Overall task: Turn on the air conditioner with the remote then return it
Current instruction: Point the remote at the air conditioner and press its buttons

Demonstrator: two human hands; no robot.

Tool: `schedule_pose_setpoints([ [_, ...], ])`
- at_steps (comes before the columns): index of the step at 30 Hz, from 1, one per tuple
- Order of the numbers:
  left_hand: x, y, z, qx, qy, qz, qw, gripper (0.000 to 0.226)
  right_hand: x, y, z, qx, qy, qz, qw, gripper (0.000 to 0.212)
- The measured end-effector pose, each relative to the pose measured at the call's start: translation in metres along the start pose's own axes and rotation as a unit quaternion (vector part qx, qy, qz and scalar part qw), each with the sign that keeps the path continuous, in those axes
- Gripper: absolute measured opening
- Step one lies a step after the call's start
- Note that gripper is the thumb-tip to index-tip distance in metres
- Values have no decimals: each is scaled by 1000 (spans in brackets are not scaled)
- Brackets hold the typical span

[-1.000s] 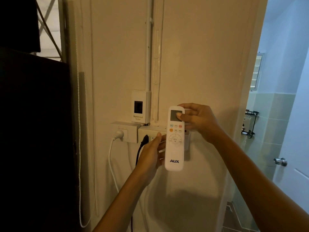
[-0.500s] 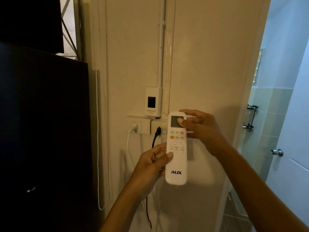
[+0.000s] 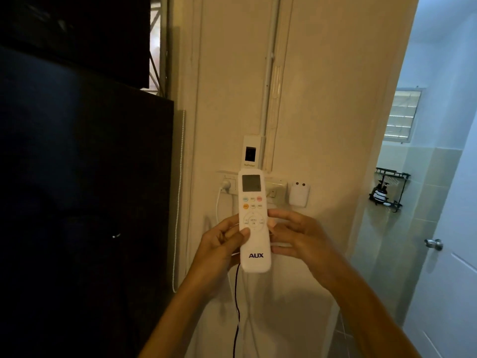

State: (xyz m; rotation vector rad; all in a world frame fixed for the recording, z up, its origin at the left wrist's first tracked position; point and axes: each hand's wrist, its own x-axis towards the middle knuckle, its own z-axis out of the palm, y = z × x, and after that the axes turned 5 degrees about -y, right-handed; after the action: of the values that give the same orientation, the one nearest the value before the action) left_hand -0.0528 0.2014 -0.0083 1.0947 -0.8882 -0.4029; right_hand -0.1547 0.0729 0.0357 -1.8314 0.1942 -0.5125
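Observation:
A white AUX remote [image 3: 254, 244] stands upright in front of the cream wall, its blank screen at the top. My left hand [image 3: 219, 250] grips its left edge, thumb resting below the round menu pad. My right hand [image 3: 300, 239] holds its right edge with the fingertips. An empty white wall holder [image 3: 298, 193] with two screws is fixed to the wall, up and to the right of the remote. No air conditioner is in view.
Wall sockets [image 3: 228, 186] with a white plug and a black cord sit behind the remote, under a National breaker box [image 3: 250, 152]. A dark cabinet [image 3: 85, 189] fills the left. On the right are a bathroom doorway, a rack [image 3: 388, 188] and a white door's knob [image 3: 433, 244].
The remote has come away from the wall holder and moved down and left, leaving the holder bare. My right hand slid from the remote's top to its middle right edge.

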Motion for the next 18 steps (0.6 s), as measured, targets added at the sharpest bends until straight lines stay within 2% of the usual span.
schedule_pose_setpoints([
  [12,-128,27,17,33,62,-8,997,28,-107,-1,51,49,-76,24,996,42],
  [18,-171,44,13,51,104,-3,993,30,-138,-7,85,54,-83,15,995,42],
])
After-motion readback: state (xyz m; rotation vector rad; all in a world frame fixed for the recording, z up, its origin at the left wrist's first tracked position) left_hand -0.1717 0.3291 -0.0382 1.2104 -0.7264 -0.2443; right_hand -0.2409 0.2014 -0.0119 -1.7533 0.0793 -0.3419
